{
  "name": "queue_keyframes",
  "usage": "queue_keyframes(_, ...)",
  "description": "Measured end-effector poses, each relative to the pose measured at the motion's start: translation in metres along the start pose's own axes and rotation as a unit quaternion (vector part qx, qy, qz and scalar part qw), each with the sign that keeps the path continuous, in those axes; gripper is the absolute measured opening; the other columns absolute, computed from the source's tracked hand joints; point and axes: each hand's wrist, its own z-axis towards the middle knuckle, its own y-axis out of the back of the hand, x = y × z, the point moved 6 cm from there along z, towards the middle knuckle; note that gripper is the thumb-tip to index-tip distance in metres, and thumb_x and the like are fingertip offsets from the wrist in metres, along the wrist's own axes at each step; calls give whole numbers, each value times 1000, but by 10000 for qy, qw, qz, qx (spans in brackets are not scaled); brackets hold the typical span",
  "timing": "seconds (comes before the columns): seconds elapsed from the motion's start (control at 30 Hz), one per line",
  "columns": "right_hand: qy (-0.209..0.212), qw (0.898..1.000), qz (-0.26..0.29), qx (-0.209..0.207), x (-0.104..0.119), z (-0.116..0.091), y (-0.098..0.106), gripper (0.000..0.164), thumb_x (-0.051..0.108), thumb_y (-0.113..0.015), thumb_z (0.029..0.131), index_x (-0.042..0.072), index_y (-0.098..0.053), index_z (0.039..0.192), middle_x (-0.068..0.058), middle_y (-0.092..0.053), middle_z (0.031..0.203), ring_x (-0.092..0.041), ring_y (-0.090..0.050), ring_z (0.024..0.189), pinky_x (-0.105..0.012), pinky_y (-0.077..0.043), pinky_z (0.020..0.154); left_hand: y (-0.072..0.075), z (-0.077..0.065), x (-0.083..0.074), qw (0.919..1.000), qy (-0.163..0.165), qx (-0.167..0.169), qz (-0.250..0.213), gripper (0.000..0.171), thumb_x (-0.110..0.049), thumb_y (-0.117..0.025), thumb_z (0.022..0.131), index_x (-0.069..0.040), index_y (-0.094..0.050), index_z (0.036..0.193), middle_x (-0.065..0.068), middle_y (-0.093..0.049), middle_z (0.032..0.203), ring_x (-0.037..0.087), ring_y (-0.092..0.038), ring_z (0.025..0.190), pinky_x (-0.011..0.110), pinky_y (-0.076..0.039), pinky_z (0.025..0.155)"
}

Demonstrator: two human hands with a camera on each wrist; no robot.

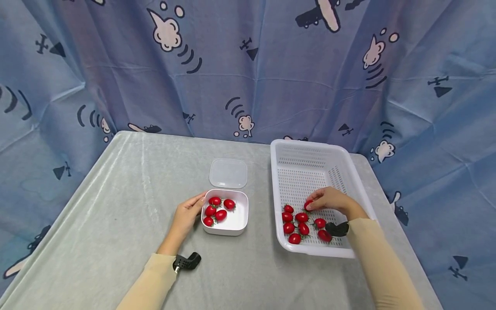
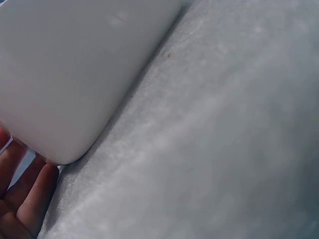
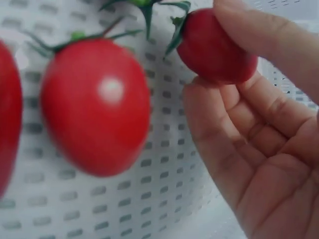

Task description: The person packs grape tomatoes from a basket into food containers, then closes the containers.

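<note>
My right hand (image 1: 332, 201) pinches a red cherry tomato (image 3: 217, 50) by thumb and fingertips, inside the white perforated basket (image 1: 275, 185). Its green leaves point away from the palm. Below and left of that hand lie several more cherry tomatoes (image 1: 301, 217); one large one (image 3: 97, 107) fills much of the right wrist view. At the left side of a small white container (image 1: 239, 217) is my left hand (image 1: 187, 215), its fairly straight fingers (image 2: 37, 194) touching the outer wall near a corner. Several cherry tomatoes (image 1: 221, 215) lie in the container, mostly on its left side.
A translucent lid (image 1: 228, 173) lies flat just behind the container. Pale cloth covers the table (image 1: 116, 215), and a blue patterned curtain (image 1: 217, 64) hangs along its back and sides. The basket's raised walls surround the right hand.
</note>
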Motion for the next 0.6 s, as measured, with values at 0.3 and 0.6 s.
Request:
queue_keyframes(0.3, 350, 9978, 435, -362, 22, -7, 8, 47, 33, -76, 86, 0, -67, 119, -5, -75, 105, -18, -64, 100, -50, -50, 102, 0, 0, 0, 10000, 1, -11, 27, 37, -15, -60, 99, 3, -62, 131, 22, -61, 134, -10, -63, 98, 14, -54, 87)
queue_keyframes(0.6, 641, 9921, 816, -703, 49, -14, 12, 47, 32, -77, 85, 2, -67, 119, 1, -75, 102, -18, -63, 101, -52, -47, 105, 0, 1, -1, 10000, 28, -5, 15, 36, -16, -60, 100, 2, -63, 131, 21, -62, 134, -9, -63, 98, 14, -54, 87)
